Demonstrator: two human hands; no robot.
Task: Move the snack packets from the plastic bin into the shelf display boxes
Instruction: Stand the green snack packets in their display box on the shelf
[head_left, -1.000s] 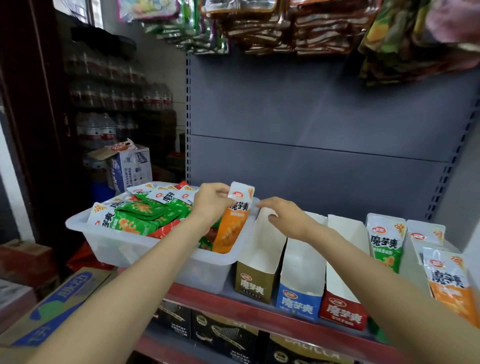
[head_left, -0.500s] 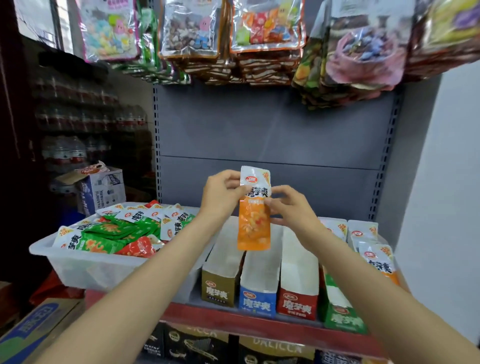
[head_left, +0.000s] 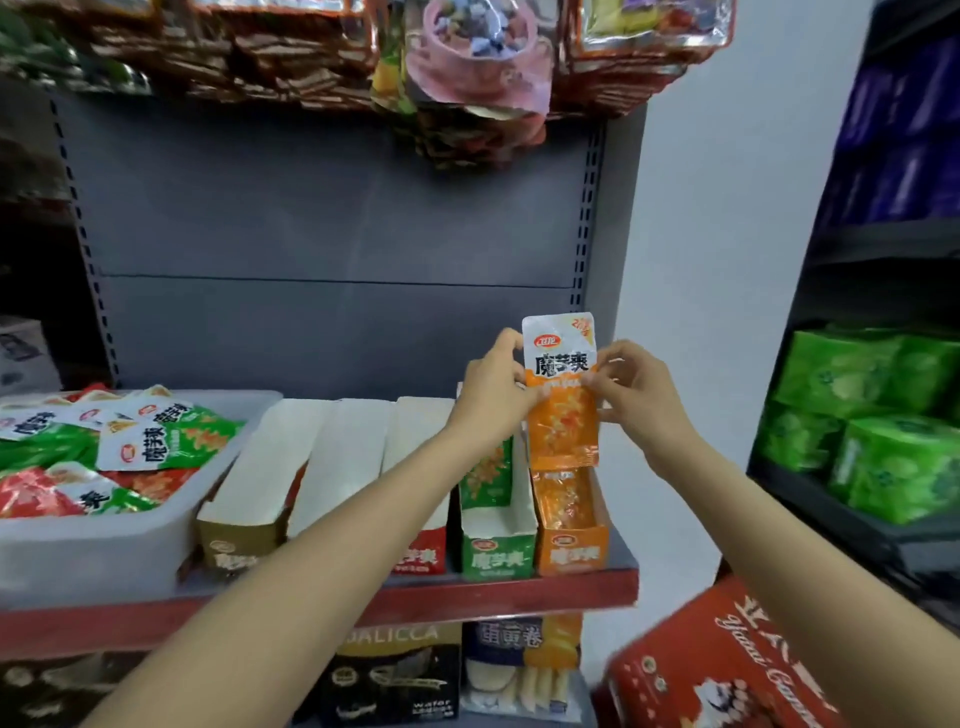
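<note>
Now both my left hand (head_left: 493, 389) and right hand (head_left: 631, 395) pinch the orange snack packet (head_left: 562, 400) upright, directly above the orange display box (head_left: 574, 551); best lowered straight, behind packets already inside.

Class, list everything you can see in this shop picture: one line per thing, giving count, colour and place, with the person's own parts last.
held packet: one, orange and white, above the orange box
bin: one, clear plastic, left on the shelf, holding green, red and white packets
display boxes: five, gold, one hidden by an arm, red, green, orange, in a row right of the bin
shelf: one, red edge, grey back panel
hanging snack bags: several, mixed colours, top
green packs: several, dark rack at right
red carton: one, bottom right
left hand: grip on the packet's left edge
right hand: grip on its right edge
</note>
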